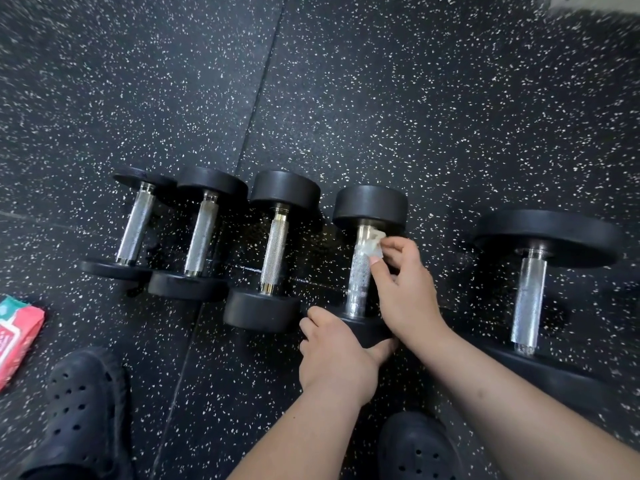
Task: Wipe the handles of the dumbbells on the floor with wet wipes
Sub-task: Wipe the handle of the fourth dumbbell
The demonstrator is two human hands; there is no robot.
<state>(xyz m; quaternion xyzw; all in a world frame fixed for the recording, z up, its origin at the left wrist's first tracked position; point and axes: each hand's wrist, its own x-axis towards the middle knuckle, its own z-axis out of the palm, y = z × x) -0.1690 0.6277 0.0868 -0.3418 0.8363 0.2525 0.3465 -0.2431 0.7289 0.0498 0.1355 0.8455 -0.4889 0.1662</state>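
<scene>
Several black dumbbells with knurled steel handles lie side by side on the speckled rubber floor. My right hand (403, 285) pinches a small folded wet wipe (372, 244) against the upper part of the fourth dumbbell's handle (360, 282). My left hand (334, 355) grips that dumbbell's near weight head (363, 332), which it mostly hides. The largest dumbbell (528, 299) lies apart to the right. The three smaller dumbbells, the nearest of them (273, 251), lie to the left.
A pink and green wet wipe pack (17, 336) lies on the floor at the left edge. My two dark clogs, one on the left (79, 410) and one on the right (415, 448), stand at the bottom. A floor mat seam (256, 98) runs diagonally.
</scene>
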